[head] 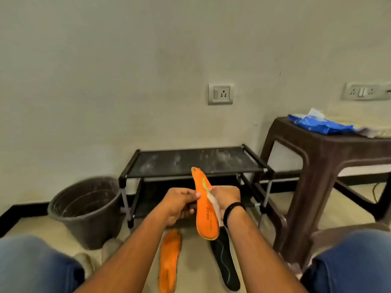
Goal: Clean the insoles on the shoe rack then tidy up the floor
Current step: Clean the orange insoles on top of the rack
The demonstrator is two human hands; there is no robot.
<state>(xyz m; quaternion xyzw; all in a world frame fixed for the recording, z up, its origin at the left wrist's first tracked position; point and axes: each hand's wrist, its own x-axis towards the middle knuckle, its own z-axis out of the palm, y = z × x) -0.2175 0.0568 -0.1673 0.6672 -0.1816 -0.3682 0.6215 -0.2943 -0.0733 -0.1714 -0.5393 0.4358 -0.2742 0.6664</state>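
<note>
2 hands hold 1 orange insole [206,208]: left hand [179,205] grips it, right hand [227,198] presses a white wipe [213,200] on it.

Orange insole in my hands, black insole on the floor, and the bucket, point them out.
Orange insole [206,210]: head view, middle of its printed face.
Black insole [225,263]: head view, mid-length.
Bucket [69,199]: head view, near rim.

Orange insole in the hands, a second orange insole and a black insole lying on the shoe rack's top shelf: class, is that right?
Not quite. The head view shows the second orange insole and black insole lying on the floor, not on the shoe rack. The hands do hold an orange insole.
</note>
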